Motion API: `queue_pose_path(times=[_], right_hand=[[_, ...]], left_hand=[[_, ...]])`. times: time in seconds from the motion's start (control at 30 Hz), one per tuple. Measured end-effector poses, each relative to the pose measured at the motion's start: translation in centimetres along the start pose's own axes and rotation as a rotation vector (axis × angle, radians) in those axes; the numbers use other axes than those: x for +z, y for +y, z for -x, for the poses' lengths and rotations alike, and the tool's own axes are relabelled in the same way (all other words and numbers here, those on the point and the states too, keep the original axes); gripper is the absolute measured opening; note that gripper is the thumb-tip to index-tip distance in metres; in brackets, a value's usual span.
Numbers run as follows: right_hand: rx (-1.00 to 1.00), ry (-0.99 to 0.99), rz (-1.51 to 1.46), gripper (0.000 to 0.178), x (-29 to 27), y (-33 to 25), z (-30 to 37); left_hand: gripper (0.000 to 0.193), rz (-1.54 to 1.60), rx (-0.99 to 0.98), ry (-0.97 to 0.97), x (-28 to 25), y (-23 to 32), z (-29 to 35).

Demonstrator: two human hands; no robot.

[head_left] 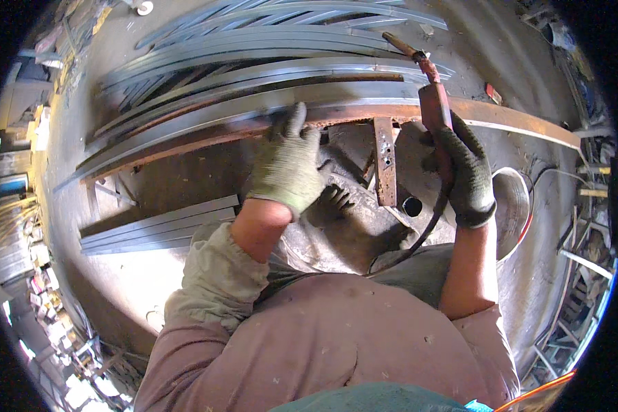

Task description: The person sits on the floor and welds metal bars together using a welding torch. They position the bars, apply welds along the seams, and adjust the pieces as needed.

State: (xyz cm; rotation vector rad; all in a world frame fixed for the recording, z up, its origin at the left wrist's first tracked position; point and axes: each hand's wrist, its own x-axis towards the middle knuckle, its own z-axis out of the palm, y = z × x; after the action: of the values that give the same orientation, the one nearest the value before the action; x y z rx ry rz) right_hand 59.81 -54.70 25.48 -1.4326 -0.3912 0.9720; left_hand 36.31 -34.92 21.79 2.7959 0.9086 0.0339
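My right hand (468,168), in a grey-green work glove, is closed round the red handle of a welding torch (434,106). Its dark nozzle points up and to the left, above the far side of a rusty steel beam (529,122). A dark cable hangs from the handle toward my lap. My left hand (288,168), also gloved, is at the beam's near edge beside a long grey metal tube (364,93) lying along it. One finger stretches forward and the thumb stands apart; the other fingers are blurred. A short rusty crosspiece with holes (385,165) juts toward me between my hands.
Several long grey metal tubes (254,51) lie beyond the beam. More grey bars (158,229) lie at the near left. A pale round bucket-like container (511,206) stands right of my right forearm, with a thin hose beside it. Clutter lines both sides.
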Motion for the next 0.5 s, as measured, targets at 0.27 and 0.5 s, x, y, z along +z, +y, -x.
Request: queue_pose_path(times=[0.27, 0.5], right_hand=[[0.100, 0.093, 0.136, 0.050, 1.5, 0.8, 0.7], [0.120, 0.060, 0.231, 0.056, 4.3, -0.1, 1.0]], left_hand=[[0.073, 0.060, -0.046, -0.042, 1.5, -0.7, -0.7], [0.073, -0.065, -0.008, -0.068, 3.1, -2.0, -1.2]])
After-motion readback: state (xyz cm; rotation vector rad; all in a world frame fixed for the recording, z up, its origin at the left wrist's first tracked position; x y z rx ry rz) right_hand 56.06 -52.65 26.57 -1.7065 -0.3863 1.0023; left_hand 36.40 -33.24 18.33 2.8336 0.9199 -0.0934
